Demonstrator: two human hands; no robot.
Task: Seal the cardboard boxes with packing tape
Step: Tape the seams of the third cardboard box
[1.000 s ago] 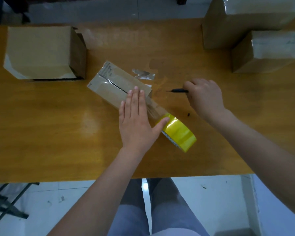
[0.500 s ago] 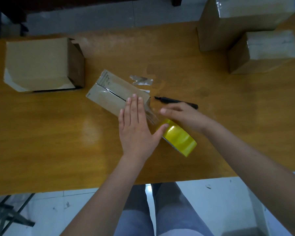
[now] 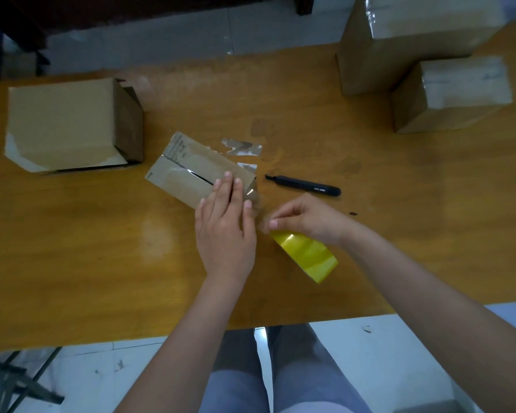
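**Four boxes on the table, one under the hand**

Four cardboard boxes sit on the wooden table (image 3: pixel 72 248). The small box (image 3: pixel 188 174) lies near the middle, its top seam partly gaping. The left hand (image 3: pixel 224 225) presses flat on its near end, fingers straight and together. The right hand (image 3: pixel 307 219) pinches the clear tape strip running from that end of the box to the yellow tape roll (image 3: pixel 307 254), which lies toward the near edge. A black cutter (image 3: pixel 304 185) rests just beyond the right hand. An open box (image 3: pixel 63 123) stands at the left edge; two taped boxes, large (image 3: pixel 399 52) and smaller (image 3: pixel 453 93), occupy the far right corner.
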